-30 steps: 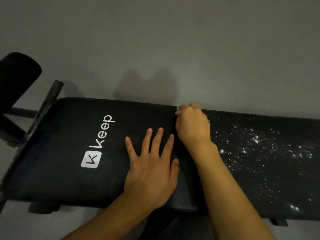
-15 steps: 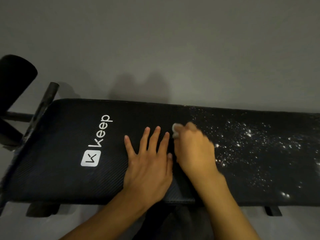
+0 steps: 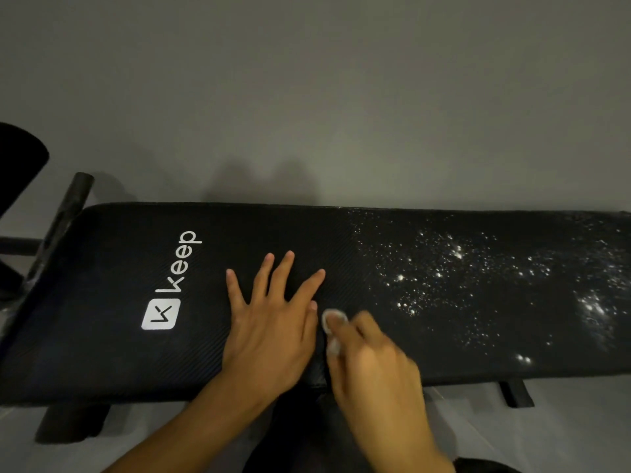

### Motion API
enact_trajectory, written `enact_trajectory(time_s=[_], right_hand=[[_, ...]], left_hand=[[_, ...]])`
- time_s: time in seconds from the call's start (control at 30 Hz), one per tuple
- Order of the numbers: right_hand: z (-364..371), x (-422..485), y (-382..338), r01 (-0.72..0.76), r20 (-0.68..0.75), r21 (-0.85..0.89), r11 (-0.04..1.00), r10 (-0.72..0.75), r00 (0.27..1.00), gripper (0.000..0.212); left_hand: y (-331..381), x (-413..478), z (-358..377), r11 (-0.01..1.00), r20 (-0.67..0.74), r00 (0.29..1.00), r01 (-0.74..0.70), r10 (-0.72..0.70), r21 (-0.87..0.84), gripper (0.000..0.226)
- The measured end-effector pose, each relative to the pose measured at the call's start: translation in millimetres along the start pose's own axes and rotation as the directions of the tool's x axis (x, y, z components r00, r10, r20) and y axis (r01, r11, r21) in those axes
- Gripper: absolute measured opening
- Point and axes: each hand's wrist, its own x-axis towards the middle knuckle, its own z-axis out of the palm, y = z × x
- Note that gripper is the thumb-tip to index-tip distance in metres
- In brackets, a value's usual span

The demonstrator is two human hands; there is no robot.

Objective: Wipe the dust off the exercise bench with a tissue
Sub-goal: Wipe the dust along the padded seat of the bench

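A long black padded exercise bench with a white "Keep" logo runs across the view. White dust specks cover its right half; the left half looks dark and clean. My left hand lies flat on the pad, fingers spread. Just to its right, my right hand holds a small white tissue against the pad near the front edge. Most of the tissue is hidden under the fingers, and the hand is blurred.
A grey wall rises right behind the bench. A black bar and a black foam roller stand at the left end. Bench feet rest on the pale floor in front.
My right hand has drawn the tissue from the bench's far edge across the pad toward the near edge. My left hand has stayed flat in place.
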Motion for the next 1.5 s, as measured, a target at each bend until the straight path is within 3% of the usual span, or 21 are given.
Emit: enact_trajectory(time_s=[0.1,0.27,0.4,0.63,0.8,1.03,1.13,1.2,1.5], right_hand=[[-2.9,-17.5,15.7,-0.034,-0.029,0.027,0.999,0.035,0.999,0.04],[2.8,11.6,18.5,-0.142,-0.144,-0.046,0.989,0.134,0.98,0.034],[4.2,-26.4,15.1,-0.042,-0.123,0.012,0.999,0.043,0.991,0.033],[3.5,23.9,11.4,-0.133,-0.118,0.037,0.99,0.137,0.984,0.025],[0.2,-12.0,7.2,-0.045,-0.051,0.065,0.997,0.048,0.998,0.03],[0.1,16.1,18.4,-0.173,-0.11,0.037,0.984,0.176,0.978,0.024],[3.9,2.4,10.6,-0.088,-0.088,-0.007,0.996,0.087,0.992,0.029],[0.9,-19.1,16.6,-0.061,-0.063,0.052,0.997,0.064,0.996,0.034],[1.2,19.5,30.7,-0.2,-0.113,0.021,0.98,0.201,0.973,0.032]], left_hand=[[-0.2,1.0,-0.7,1.0,-0.001,1.0,-0.012,0.012,-0.001,0.057],[-0.6,-0.3,0.4,0.993,0.029,0.993,-0.113,0.112,0.026,0.052],[-0.9,-1.5,0.5,0.99,0.033,0.99,-0.135,0.134,0.036,0.052],[-1.4,-0.7,0.1,0.994,0.024,0.994,-0.107,0.107,0.004,0.055],[-3.9,-0.5,-1.2,0.993,0.024,0.993,-0.112,0.113,-0.028,0.057],[-0.9,-0.7,-3.8,0.994,0.016,0.995,-0.098,0.099,-0.048,0.056],[-2.2,-1.1,-3.8,0.993,0.022,0.993,-0.114,0.115,-0.035,0.056],[-0.5,0.3,-3.3,0.991,0.024,0.991,-0.13,0.13,-0.024,0.054],[2.7,1.2,-2.5,0.981,0.047,0.98,-0.192,0.192,-0.003,0.052]])
